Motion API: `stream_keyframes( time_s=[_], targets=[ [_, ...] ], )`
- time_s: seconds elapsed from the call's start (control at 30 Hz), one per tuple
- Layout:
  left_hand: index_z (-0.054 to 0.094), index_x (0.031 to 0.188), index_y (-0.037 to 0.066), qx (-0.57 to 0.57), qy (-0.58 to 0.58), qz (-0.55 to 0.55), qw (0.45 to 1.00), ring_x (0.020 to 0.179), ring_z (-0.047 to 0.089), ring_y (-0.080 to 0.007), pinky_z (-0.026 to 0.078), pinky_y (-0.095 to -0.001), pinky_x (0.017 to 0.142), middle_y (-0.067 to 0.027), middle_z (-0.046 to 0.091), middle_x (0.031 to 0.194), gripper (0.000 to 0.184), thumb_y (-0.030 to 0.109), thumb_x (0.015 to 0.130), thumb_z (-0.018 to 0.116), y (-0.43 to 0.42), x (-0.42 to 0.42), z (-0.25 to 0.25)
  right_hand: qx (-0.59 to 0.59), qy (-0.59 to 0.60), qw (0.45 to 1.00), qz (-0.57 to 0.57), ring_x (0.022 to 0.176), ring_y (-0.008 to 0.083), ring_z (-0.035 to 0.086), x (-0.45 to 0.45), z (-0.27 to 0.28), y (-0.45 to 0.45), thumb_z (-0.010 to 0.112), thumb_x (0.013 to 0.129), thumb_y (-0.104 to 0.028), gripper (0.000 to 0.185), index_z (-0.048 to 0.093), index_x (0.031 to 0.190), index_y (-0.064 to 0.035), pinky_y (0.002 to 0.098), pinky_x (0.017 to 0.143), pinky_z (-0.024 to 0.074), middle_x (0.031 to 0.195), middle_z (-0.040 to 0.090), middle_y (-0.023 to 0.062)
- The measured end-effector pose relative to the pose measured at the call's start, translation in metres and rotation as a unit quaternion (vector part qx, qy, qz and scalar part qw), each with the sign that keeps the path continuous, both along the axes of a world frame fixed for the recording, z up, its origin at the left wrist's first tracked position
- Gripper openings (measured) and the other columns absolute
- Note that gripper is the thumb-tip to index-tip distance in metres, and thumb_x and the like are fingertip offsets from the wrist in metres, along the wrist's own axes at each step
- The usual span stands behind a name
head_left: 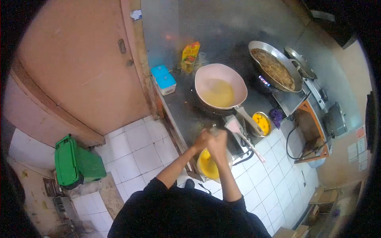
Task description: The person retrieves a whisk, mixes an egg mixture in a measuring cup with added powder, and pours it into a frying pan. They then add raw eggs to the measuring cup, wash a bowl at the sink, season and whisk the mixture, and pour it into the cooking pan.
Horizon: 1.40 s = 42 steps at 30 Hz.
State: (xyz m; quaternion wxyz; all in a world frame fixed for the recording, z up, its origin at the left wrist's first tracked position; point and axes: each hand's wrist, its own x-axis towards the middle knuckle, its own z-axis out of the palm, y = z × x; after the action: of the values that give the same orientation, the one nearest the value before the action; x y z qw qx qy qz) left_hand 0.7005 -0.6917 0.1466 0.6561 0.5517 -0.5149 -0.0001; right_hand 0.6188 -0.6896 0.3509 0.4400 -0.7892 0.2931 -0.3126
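My left hand (201,140) and my right hand (216,143) are close together over a bowl (209,166) of yellow liquid at the counter's front edge. The fingers of both are closed around something small and greyish between them, too blurred to name. Just beyond them a pale pink pan (221,86) with yellowish liquid sits on the stove. A pink and white spatula (242,137) lies to the right of my hands. Beside the pan's handle is a metal bowl (262,123) holding yellow yolks.
A large wok (274,65) of brown food stands over a flame at the back right. Blue-lidded containers (164,81) and a yellow pouch (190,55) are at the back left. A purple cloth (276,118) lies right of the yolks. A green bin (79,162) stands on the left.
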Motion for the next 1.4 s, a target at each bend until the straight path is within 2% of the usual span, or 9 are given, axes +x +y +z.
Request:
stream_keyframes(
  time_s=[0.1, 0.37, 0.83, 0.97, 1.03, 1.13, 1.23, 1.3, 1.4],
  targets=[
    [0.058, 0.061, 0.002, 0.256, 0.176, -0.166, 0.936, 0.059, 0.052, -0.0095, 0.043, -0.0302, 0.059, -0.0042, 0.056, 0.056, 0.026, 0.025, 0.073, 0.058, 0.006, 0.018, 0.013, 0.122, -0.139, 0.975, -0.122, 0.054, 0.0143, 0.048, -0.002, -0.013, -0.006, 0.065, 0.075, -0.011, 0.017, 0.056, 0.070, 0.0022, 0.0305, 0.056, 0.0406, 0.058, 0.053, 0.0042],
    [0.063, 0.068, -0.001, 0.122, 0.328, -0.247, 0.904, 0.061, 0.048, -0.0055, 0.041, -0.0268, 0.059, 0.0002, 0.060, 0.063, 0.024, 0.022, 0.074, 0.058, 0.012, 0.013, 0.065, 0.179, -0.098, 0.978, -0.046, 0.053, 0.0166, 0.048, 0.010, -0.019, -0.018, 0.062, 0.068, -0.010, 0.017, 0.054, 0.066, 0.0054, 0.0328, 0.054, 0.0414, 0.052, 0.051, 0.0072],
    [0.062, 0.067, 0.004, 0.112, 0.267, -0.176, 0.941, 0.065, 0.053, -0.0102, 0.043, -0.0279, 0.066, -0.0041, 0.058, 0.061, 0.023, 0.025, 0.072, 0.059, -0.031, 0.007, -0.019, 0.003, -0.062, 0.998, -0.011, 0.053, 0.0090, 0.047, 0.009, -0.063, -0.029, 0.061, 0.080, -0.018, 0.029, 0.058, 0.059, 0.0019, 0.0289, 0.050, 0.0384, 0.056, 0.056, 0.0037],
    [0.058, 0.066, 0.003, 0.255, 0.209, -0.190, 0.925, 0.061, 0.049, -0.0078, 0.042, -0.0274, 0.059, 0.0039, 0.056, 0.063, 0.022, 0.023, 0.075, 0.058, -0.002, 0.014, 0.017, 0.161, -0.139, 0.974, -0.073, 0.051, 0.0123, 0.047, 0.004, 0.046, -0.022, 0.058, 0.071, -0.010, 0.017, 0.057, 0.061, 0.0031, 0.0310, 0.049, 0.0394, 0.055, 0.055, 0.0033],
    [0.058, 0.063, 0.003, 0.277, 0.204, -0.214, 0.914, 0.058, 0.047, -0.0073, 0.041, -0.0283, 0.057, 0.0047, 0.055, 0.061, 0.024, 0.024, 0.075, 0.059, -0.026, 0.009, 0.013, 0.120, -0.096, 0.987, -0.054, 0.051, 0.0125, 0.046, 0.000, -0.040, -0.035, 0.058, 0.069, -0.011, 0.016, 0.057, 0.062, 0.0034, 0.0312, 0.050, 0.0396, 0.055, 0.054, 0.0030],
    [0.053, 0.051, 0.001, 0.095, 0.359, 0.171, 0.913, 0.051, 0.042, -0.0046, 0.037, -0.0295, 0.050, 0.0062, 0.047, 0.049, 0.033, 0.024, 0.074, 0.059, -0.047, -0.031, -0.004, 0.116, 0.022, 0.993, 0.007, 0.052, 0.0135, 0.047, 0.010, 0.006, -0.028, 0.058, 0.067, -0.012, 0.017, 0.057, 0.063, 0.0041, 0.0323, 0.053, 0.0416, 0.054, 0.054, 0.0078],
    [0.060, 0.067, 0.001, 0.243, 0.225, -0.210, 0.920, 0.061, 0.050, -0.0094, 0.043, -0.0308, 0.059, -0.0031, 0.057, 0.063, 0.025, 0.025, 0.075, 0.058, 0.002, 0.009, 0.035, 0.154, -0.054, 0.984, -0.069, 0.051, 0.0153, 0.048, 0.002, 0.026, -0.020, 0.058, 0.067, -0.014, 0.018, 0.059, 0.066, 0.0039, 0.0336, 0.054, 0.0429, 0.054, 0.054, 0.0136],
    [0.060, 0.067, 0.001, 0.178, 0.237, -0.157, 0.942, 0.061, 0.049, -0.0089, 0.042, -0.0300, 0.058, -0.0033, 0.056, 0.061, 0.026, 0.026, 0.076, 0.058, 0.002, -0.009, 0.043, 0.010, -0.051, 0.995, -0.085, 0.049, 0.0105, 0.048, 0.001, -0.070, -0.038, 0.063, 0.072, -0.013, 0.021, 0.057, 0.059, 0.0022, 0.0262, 0.046, 0.0370, 0.055, 0.056, 0.0067],
    [0.059, 0.069, 0.000, 0.183, 0.247, -0.115, 0.944, 0.063, 0.050, -0.0095, 0.042, -0.0295, 0.058, -0.0036, 0.056, 0.063, 0.030, 0.028, 0.077, 0.056, 0.013, -0.013, 0.039, 0.168, -0.006, 0.985, -0.029, 0.055, 0.0111, 0.053, -0.003, 0.039, -0.014, 0.060, 0.070, -0.009, 0.015, 0.061, 0.061, 0.0041, 0.0285, 0.052, 0.0406, 0.056, 0.058, 0.0061]
  ],
)
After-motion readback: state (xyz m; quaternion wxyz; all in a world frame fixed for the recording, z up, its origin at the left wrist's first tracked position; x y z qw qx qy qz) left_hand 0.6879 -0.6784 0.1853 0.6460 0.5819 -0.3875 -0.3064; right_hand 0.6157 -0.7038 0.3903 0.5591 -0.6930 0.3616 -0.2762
